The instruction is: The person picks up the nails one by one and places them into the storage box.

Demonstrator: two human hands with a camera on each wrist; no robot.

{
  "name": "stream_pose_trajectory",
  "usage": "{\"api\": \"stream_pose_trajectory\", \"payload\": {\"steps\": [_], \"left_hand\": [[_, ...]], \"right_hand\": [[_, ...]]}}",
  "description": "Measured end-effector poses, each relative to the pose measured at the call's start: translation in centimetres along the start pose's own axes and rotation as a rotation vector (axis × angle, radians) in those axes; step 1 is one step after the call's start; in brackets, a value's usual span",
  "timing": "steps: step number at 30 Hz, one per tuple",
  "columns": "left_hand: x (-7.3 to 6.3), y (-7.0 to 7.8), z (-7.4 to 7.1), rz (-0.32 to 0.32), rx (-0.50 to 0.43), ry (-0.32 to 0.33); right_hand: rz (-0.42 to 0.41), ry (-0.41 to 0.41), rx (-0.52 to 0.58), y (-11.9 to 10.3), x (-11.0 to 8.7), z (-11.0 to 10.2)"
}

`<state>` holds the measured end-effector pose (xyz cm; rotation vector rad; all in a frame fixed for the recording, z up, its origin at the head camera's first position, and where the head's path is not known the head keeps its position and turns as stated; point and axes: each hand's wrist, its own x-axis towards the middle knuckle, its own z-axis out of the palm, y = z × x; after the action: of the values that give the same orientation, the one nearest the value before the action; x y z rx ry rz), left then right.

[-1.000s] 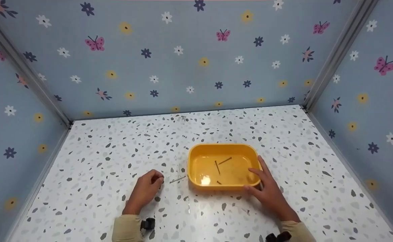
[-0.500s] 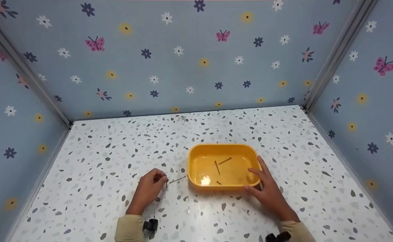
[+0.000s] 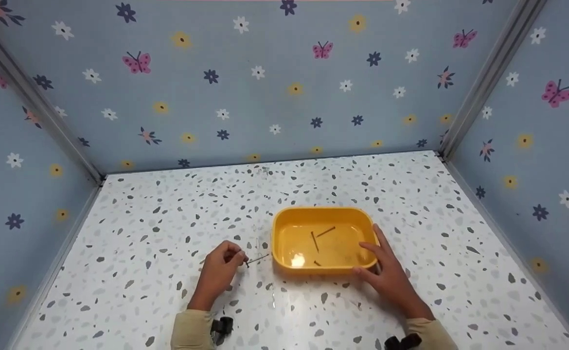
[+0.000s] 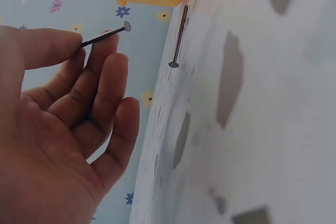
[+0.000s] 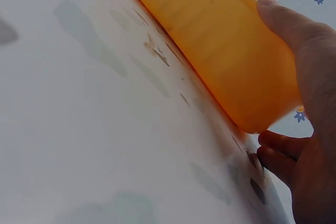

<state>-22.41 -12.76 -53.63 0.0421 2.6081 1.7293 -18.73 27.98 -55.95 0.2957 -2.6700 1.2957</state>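
My left hand [image 3: 219, 270] pinches a steel nail [image 4: 107, 36] between thumb and fingertips, its flat head pointing outward. Just past those fingertips a second nail [image 4: 179, 38] lies on the table, between the hand and a yellow plastic tub [image 3: 323, 271]. Inside the tub are a few more nails; one nail [image 3: 315, 241] lies near the middle, and a short dark piece [image 3: 317, 263] shows by the front wall. My right hand [image 3: 391, 277] grips the tub's right end, with the thumb at the front rim, one finger over the rim and others along the outside.
The white speckled table [image 3: 168, 204] is bounded by a blue flowered panel [image 3: 265, 97] at the back and similar panels left and right. A strip of clear tape [image 3: 273, 296] appears in front of the tub.
My left hand has moved slightly right and forward, and the nail in its fingers has come into view and turned. The right hand and the tub have stayed in place.
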Motion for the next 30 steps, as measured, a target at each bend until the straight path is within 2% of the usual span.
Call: {"api": "stream_pose_trajectory", "payload": {"steps": [13, 17, 21, 24, 30], "left_hand": [[0.2, 0.4, 1.0, 0.093, -0.138, 0.000], [-0.4, 1.7, 1.2, 0.095, -0.183, -0.019], [-0.5, 2.0, 1.6, 0.101, -0.215, -0.017], [0.1, 1.2, 2.2, 0.105, -0.252, -0.006], [0.1, 2.1, 2.8, 0.105, -0.298, 0.012]], "right_hand": [[0.002, 0.011, -0.005, -0.1, 0.0, -0.1], [0.013, 0.006, -0.004, -0.3, 0.0, -0.1], [0.014, 0.001, -0.002, -0.3, 0.0, -0.2], [0.018, -0.004, 0.006, -0.3, 0.0, -0.2], [0.011, 0.003, 0.017, -0.3, 0.0, 0.0]]}}
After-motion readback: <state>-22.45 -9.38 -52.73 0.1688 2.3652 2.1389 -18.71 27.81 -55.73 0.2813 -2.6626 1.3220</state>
